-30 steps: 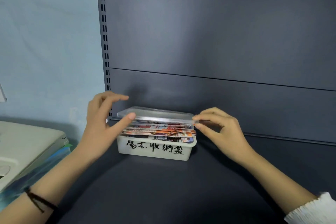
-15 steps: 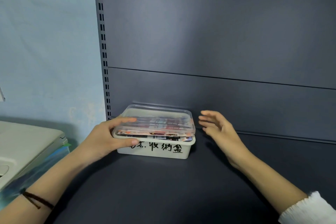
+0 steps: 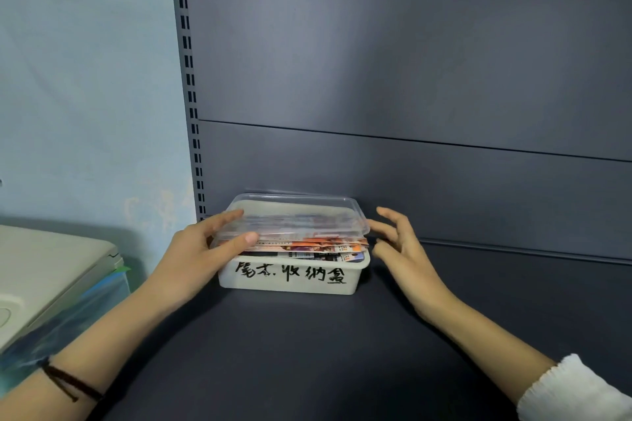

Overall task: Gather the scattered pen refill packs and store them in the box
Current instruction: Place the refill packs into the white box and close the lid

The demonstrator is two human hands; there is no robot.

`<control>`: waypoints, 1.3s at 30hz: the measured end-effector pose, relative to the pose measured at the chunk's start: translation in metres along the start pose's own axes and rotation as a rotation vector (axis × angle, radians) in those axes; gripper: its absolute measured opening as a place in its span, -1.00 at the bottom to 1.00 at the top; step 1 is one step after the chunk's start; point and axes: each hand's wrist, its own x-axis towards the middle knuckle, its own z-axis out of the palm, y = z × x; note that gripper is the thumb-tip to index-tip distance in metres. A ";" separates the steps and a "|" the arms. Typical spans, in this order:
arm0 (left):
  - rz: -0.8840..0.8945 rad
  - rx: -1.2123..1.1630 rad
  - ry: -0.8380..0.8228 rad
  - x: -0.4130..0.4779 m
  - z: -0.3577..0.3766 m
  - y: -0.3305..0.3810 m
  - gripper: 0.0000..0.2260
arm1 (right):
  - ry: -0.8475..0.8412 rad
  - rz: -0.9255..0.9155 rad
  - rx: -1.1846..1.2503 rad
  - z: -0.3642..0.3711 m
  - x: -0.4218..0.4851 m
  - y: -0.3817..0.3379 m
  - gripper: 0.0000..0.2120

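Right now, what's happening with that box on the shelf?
A person is fitting a clear lid onto a white box full of pen refill packs. The left hand pinches the lid's left end; the right hand is open at its right end. The packs rise above the rim, so the lid rests on them, not shut.

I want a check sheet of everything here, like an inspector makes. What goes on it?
Surface: dark shelf, white box near its back-left corner.
Job's things: white box, handwritten label; refill packs piled above its rim; clear lid resting on them, not seated.
Clutter: pale machine at left.
Hands: left hand pinches the lid's left end; right hand open beside its right end.
Cables: nothing seen.
Surroundings: dark back panel, slotted upright, blue wall.
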 end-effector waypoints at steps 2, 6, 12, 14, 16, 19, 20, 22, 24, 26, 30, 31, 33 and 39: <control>0.012 0.002 0.012 -0.001 0.001 0.002 -0.18 | -0.005 -0.040 -0.068 0.001 -0.001 0.000 -0.48; 0.020 0.003 0.039 -0.001 0.001 0.002 -0.32 | -0.054 -0.127 -0.203 -0.001 0.000 -0.005 -0.60; 0.020 -0.014 0.053 0.000 0.002 0.004 -0.32 | -0.107 -0.196 -0.295 -0.007 0.005 0.002 -0.80; 0.018 -0.009 0.052 0.000 0.003 0.004 -0.40 | -0.093 -0.198 -0.267 -0.007 0.006 0.003 -0.76; 0.020 -0.007 0.046 0.000 0.003 0.005 -0.40 | -0.103 -0.176 -0.227 -0.005 0.007 0.002 -0.74; 0.020 0.004 0.050 -0.001 0.003 0.004 -0.28 | -0.150 -0.185 -0.296 -0.003 0.011 -0.002 -0.74; 0.021 0.005 0.050 0.000 0.002 0.003 -0.29 | -0.167 -0.195 -0.341 -0.002 0.013 -0.004 -0.76; 0.024 0.005 0.046 0.000 0.002 0.003 -0.29 | -0.179 -0.208 -0.427 -0.002 0.019 -0.007 -0.79; 0.023 0.019 0.050 0.000 0.003 0.004 -0.26 | -0.151 -0.206 -0.472 -0.001 0.021 -0.008 -0.81; 0.013 0.046 0.053 -0.002 0.003 0.005 -0.19 | -0.100 -0.204 -0.408 0.000 0.019 -0.010 -0.80; -0.001 0.066 0.032 -0.004 0.002 0.006 -0.23 | -0.079 -0.179 -0.116 -0.007 0.013 -0.012 -0.76; 0.001 0.068 0.031 -0.005 0.002 0.006 -0.25 | -0.077 -0.140 -0.037 -0.009 0.013 -0.012 -0.74; -0.003 0.073 0.039 -0.005 0.003 0.007 -0.31 | -0.020 -0.036 0.112 -0.013 0.014 -0.008 -0.70; 0.007 0.084 0.051 -0.009 0.003 0.014 -0.51 | 0.040 0.123 0.320 -0.017 0.017 -0.003 -0.68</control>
